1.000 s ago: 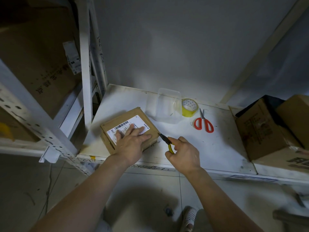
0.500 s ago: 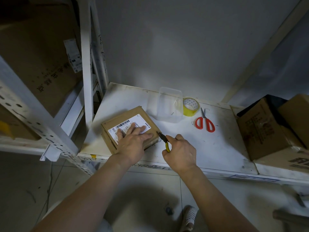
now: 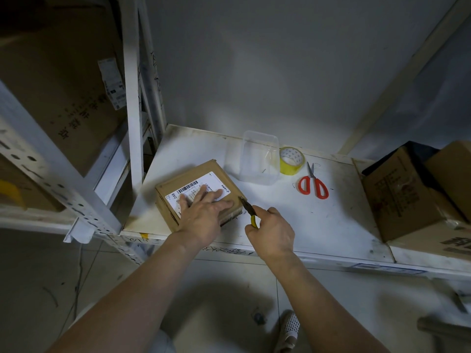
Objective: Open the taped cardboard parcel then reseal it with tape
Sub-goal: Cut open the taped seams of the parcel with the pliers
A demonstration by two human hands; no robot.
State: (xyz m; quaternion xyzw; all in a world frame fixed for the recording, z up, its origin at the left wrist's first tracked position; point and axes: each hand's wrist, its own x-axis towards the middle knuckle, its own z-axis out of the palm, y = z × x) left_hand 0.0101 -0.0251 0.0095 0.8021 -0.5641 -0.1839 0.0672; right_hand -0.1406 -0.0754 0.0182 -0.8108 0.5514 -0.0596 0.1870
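the right hand (image 3: pixel 271 231), gripping the yellow-handled cutter (image 3: pixel 248 211), has brought its tip up to the parcel (image 3: pixel 196 189) edge — slitting looks about to start; the left hand (image 3: pixel 204 215) presses flat, fingers spread, on top.

My left hand (image 3: pixel 204 215) covers the near half of the parcel (image 3: pixel 198 192) top, so I cannot see the tape seam or read much of the shipping label (image 3: pixel 196 191); its print is too small anyway. My right hand (image 3: pixel 271 230) hides most of the yellow-handled cutter (image 3: pixel 248 211), and I cannot tell whether its tip touches the parcel. The right frame edge cuts off the cardboard boxes (image 3: pixel 413 192).
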